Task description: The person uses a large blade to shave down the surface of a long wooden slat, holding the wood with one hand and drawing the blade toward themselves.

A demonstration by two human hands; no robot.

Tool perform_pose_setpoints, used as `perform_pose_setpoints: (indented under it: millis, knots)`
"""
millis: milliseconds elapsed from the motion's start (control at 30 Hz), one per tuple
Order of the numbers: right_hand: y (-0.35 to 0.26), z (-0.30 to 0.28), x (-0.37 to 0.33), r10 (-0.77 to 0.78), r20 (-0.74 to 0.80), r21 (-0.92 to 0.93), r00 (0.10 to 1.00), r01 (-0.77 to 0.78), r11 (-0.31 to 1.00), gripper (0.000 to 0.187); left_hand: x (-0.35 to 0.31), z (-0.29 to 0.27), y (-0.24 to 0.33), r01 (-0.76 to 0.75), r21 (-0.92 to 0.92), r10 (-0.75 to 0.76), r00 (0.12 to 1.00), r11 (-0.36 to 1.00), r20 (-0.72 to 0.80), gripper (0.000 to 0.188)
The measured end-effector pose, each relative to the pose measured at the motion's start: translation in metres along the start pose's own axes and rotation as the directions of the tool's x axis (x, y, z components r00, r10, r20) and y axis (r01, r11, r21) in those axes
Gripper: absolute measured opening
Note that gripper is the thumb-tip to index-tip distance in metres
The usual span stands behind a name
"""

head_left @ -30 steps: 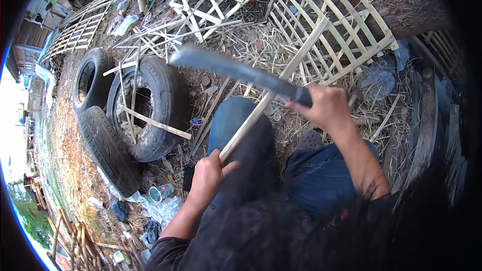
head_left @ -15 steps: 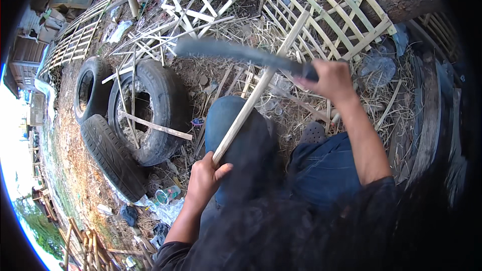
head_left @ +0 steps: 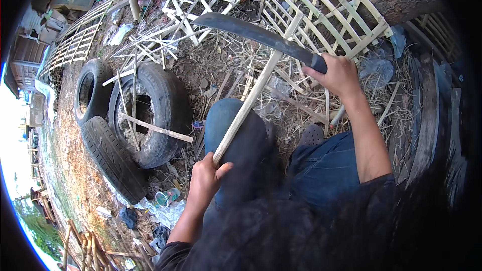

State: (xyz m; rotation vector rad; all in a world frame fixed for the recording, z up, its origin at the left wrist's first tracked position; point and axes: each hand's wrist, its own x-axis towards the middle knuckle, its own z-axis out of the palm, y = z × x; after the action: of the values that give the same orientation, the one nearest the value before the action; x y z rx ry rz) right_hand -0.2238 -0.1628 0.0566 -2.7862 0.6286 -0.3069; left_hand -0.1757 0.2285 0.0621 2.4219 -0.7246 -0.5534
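Observation:
My left hand [head_left: 205, 176] is closed around the near end of a pale bamboo strip [head_left: 246, 108], its thumb sticking out to the right. The strip slants up and away over my left knee. In my right hand [head_left: 340, 74] is the dark handle of a machete [head_left: 251, 33], fingers wrapped round it. The long curved blade points left and crosses the strip near its far end, covering a short part of it. Whether the edge touches the strip or hangs just above it, I cannot tell.
Several old tyres [head_left: 170, 113] lie at the left, with thin slats across one. Woven bamboo lattice panels [head_left: 346, 17] stand at the far side. Shavings, plastic bags [head_left: 376, 68] and a plastic cup [head_left: 167, 197] litter the ground. Bamboo poles [head_left: 88, 248] are stacked at the lower left.
The machete, blurred before, now shows sharply; its blade has shifted slightly right and its tip is higher. My right hand has moved a little right. My left hand keeps its hold on the strip.

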Motion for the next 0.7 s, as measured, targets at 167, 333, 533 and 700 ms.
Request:
perform_pose_setpoints:
  millis: [167, 333, 533, 700]
  knots:
    - [-0.028, 0.003, -0.022, -0.058, -0.038, 0.056, 0.998, 0.06, 0.997, 0.06, 0.0, 0.003, -0.008, -0.013, 0.031, 0.013, 1.0, 0.999, -0.013, 0.058]
    - [0.009, 0.002, 0.005, 0.13, -0.045, 0.05, 0.991, -0.127, 0.991, 0.059, -0.001, -0.005, 0.0, 0.075, 0.008, -0.075, 0.996, 0.997, 0.039, 0.054]
    - [-0.004, -0.022, -0.016, 0.309, 0.008, 0.102, 0.951, -0.308, 0.946, 0.06, 0.002, 0.002, -0.008, -0.014, 0.092, 0.018, 0.999, 0.996, -0.051, 0.056]
    - [-0.019, 0.006, -0.026, 0.302, 0.004, 0.191, 0.953, -0.297, 0.936, 0.06, 0.001, 0.008, -0.011, -0.026, 0.003, 0.027, 0.999, 1.0, -0.021, 0.058]
